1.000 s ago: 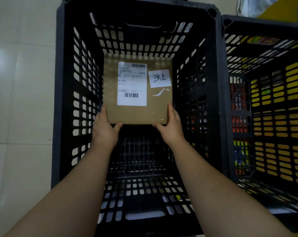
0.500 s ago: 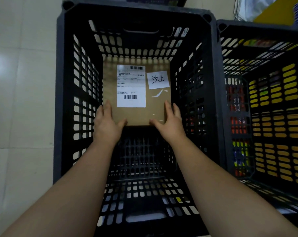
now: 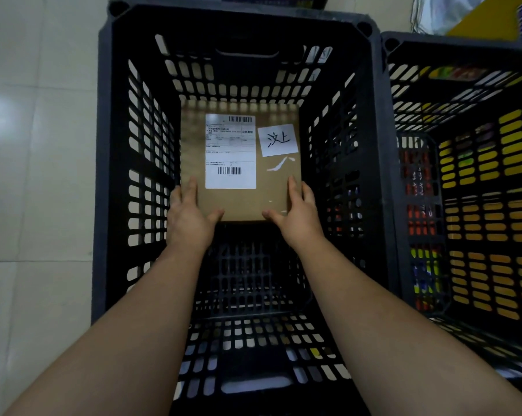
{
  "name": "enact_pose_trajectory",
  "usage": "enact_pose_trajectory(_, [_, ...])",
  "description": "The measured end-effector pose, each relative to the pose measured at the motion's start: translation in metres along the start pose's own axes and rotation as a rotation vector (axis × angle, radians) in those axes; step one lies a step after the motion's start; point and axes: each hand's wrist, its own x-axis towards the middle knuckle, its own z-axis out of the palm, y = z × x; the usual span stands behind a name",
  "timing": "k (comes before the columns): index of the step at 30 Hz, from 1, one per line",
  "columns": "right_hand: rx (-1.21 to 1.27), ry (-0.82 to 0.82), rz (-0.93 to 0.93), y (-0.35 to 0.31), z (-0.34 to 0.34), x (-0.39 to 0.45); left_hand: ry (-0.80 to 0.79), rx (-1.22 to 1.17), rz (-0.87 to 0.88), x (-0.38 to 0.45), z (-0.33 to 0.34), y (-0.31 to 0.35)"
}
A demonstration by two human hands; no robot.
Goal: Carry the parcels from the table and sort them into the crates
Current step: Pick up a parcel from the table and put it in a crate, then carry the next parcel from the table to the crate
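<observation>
A flat brown cardboard parcel (image 3: 271,193) with a white shipping label and a handwritten white note lies low inside a black slotted crate (image 3: 103,181), against its far wall. My left hand (image 3: 187,219) holds the parcel's near left corner, fingers along the left edge and thumb against the near edge. Mirroring it, my right hand (image 3: 298,214) holds the near right corner. Both forearms reach down into the crate. I cannot tell whether the parcel rests on the crate floor.
A second black slotted crate (image 3: 463,40) stands touching the first on the right, with coloured things showing through its slots. Pale tiled floor (image 3: 37,175) runs along the left. Yellow and white items lie beyond the crates at the top right.
The parcel has gone lower and slightly farther into the crate with both hands on it. My fingers have slid up onto its side edges.
</observation>
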Motion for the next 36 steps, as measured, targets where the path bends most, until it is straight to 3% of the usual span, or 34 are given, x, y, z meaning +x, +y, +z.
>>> enact_pose_trajectory(8, [-0.049, -0.012, 0.028, -0.008, -0.009, -0.007, -0.032, 0.036, -0.032, -0.005, -0.011, 0.004])
enact_pose_trajectory(11, [-0.004, -0.029, 0.001, -0.022, -0.033, -0.027, -0.025, -0.063, -0.012, -0.025, -0.033, 0.015])
enact_pose_trajectory(16, [-0.031, -0.081, -0.172, -0.063, -0.091, -0.1, -0.05, -0.067, 0.291, -0.093, -0.103, 0.041])
enact_pose_trajectory(24, [-0.199, 0.078, -0.485, -0.15, -0.201, -0.238, 0.019, 0.22, 0.644, -0.217, -0.236, 0.106])
enact_pose_trajectory(32, [-0.208, 0.255, -0.528, -0.198, -0.264, -0.368, 0.117, 0.242, 0.927, -0.319, -0.342, 0.164])
enact_pose_trajectory(36, [-0.129, 0.436, -0.447, -0.194, -0.284, -0.442, 0.067, 0.251, 1.133, -0.355, -0.374, 0.182])
